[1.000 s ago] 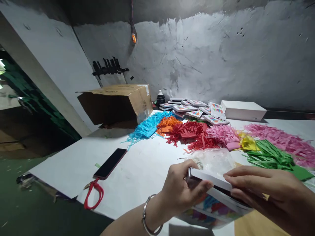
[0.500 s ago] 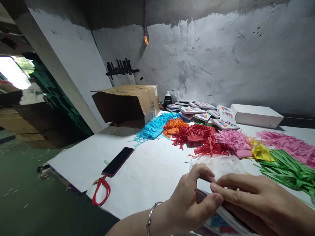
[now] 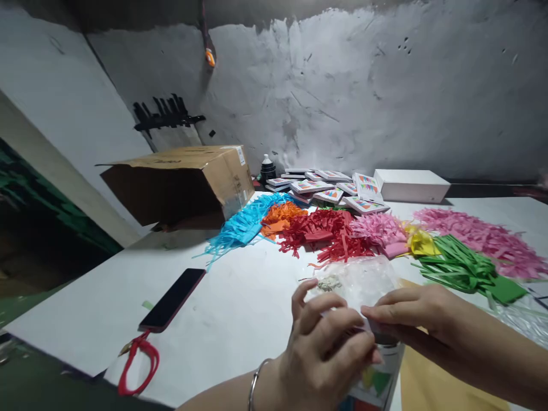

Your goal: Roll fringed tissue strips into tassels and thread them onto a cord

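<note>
Low at the centre right, my left hand (image 3: 327,342), with a silver bangle at its wrist, has its fingers curled at the top end of a thin box (image 3: 377,379) printed with coloured pennants. My right hand (image 3: 413,314) pinches the same end from the other side, thumb and fingers together. The fingers partly hide the box's upper edge. Just beyond the hands lies a clear plastic bag (image 3: 363,277). Several similar flat boxes (image 3: 329,195) are piled near the wall.
Fringed paper in blue (image 3: 250,220), orange, red (image 3: 327,231), pink, yellow and green (image 3: 466,265) runs across the white table. An open cardboard box (image 3: 226,182), a phone (image 3: 173,299) with a red strap, a white box (image 3: 411,185) and yellowish paper (image 3: 445,379) lie around.
The view has shifted right. The held box is turned more upright, its printed face showing below my hands. My left fingers have curled over its top end, and yellowish paper now shows.
</note>
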Demonstrator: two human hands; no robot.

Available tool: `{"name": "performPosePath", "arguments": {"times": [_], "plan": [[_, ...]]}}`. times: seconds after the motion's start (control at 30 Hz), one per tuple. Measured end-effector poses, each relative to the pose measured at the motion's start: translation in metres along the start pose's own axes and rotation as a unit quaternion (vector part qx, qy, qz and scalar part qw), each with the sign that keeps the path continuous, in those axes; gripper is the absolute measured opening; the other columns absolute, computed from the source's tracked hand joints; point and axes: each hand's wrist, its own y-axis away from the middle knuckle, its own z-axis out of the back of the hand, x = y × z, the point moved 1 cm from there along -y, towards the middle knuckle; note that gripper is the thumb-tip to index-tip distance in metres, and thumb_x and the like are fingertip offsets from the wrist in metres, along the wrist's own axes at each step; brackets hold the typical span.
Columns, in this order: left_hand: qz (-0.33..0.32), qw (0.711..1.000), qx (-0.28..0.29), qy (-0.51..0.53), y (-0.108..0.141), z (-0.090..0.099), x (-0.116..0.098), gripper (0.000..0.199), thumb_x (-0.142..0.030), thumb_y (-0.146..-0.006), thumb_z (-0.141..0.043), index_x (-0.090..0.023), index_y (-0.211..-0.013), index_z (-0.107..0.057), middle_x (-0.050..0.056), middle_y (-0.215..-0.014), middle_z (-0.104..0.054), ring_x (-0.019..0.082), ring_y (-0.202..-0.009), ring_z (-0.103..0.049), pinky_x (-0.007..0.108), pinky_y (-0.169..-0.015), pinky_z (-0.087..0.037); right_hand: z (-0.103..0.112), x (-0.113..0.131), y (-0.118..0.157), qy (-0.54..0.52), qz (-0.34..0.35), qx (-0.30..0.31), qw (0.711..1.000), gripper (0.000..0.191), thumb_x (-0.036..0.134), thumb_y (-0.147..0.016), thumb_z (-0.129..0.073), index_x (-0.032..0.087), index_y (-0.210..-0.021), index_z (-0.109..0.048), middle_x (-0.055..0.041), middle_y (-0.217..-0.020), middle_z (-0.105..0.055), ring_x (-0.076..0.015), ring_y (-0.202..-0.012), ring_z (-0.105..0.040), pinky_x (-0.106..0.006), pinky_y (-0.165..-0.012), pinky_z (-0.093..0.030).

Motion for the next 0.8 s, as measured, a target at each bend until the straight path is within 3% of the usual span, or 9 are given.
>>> {"name": "performPosePath", "arguments": {"times": [0.17, 0.33, 0.53, 0.8], "plan": [[0.005, 0.997, 0.037, 0.068, -0.007, -0.007, -0.004, 0.014, -0.02, -0.099, -0.057, -0.019, -0.088, -0.066, 0.002, -0.084, -0.074, 0.018, -0.081, -0.059, 0.04, -0.096, -0.041, -0.001, -0.005, -0.002, -0.063, -0.045, 0.098, 0.992, 0.034, 0.041, -0.105, -0.048, 0.023, -0.091, -0.074, -0.0009, -0.077, -0.072, -0.0109, -0.067, -0.064, -0.018, -0.06, -0.044], [0.031, 0.99, 0.102, 0.092, -0.004, -0.008, 0.002, 0.009, -0.01, -0.092, -0.062, -0.019, -0.093, -0.064, 0.004, -0.088, -0.073, 0.02, -0.083, -0.06, 0.038, -0.084, -0.044, -0.018, -0.014, 0.002, -0.085, -0.059, 0.1, 0.99, 0.036, 0.041, -0.105, -0.048, 0.021, -0.087, -0.072, -0.0013, -0.074, -0.071, -0.0109, -0.067, -0.063, -0.019, -0.06, -0.042], [0.063, 0.984, 0.123, 0.112, 0.005, -0.01, 0.004, 0.009, -0.011, -0.093, -0.06, -0.019, -0.092, -0.061, 0.005, -0.087, -0.07, 0.02, -0.083, -0.06, 0.037, -0.08, -0.045, -0.022, -0.015, 0.011, -0.095, -0.058, 0.102, 0.988, 0.036, 0.039, -0.107, -0.042, 0.021, -0.093, -0.071, -0.0019, -0.081, -0.073, -0.012, -0.072, -0.065, -0.02, -0.067, -0.044], [0.058, 0.981, 0.148, 0.11, 0.009, -0.011, 0.001, 0.009, -0.01, -0.094, -0.059, -0.019, -0.093, -0.061, 0.005, -0.089, -0.071, 0.02, -0.083, -0.06, 0.037, -0.079, -0.044, -0.026, -0.018, 0.022, -0.142, -0.06, 0.101, 0.983, 0.031, 0.035, -0.107, -0.043, 0.022, -0.099, -0.069, -0.0023, -0.086, -0.074, -0.0128, -0.077, -0.066, -0.02, -0.068, -0.046]]}}
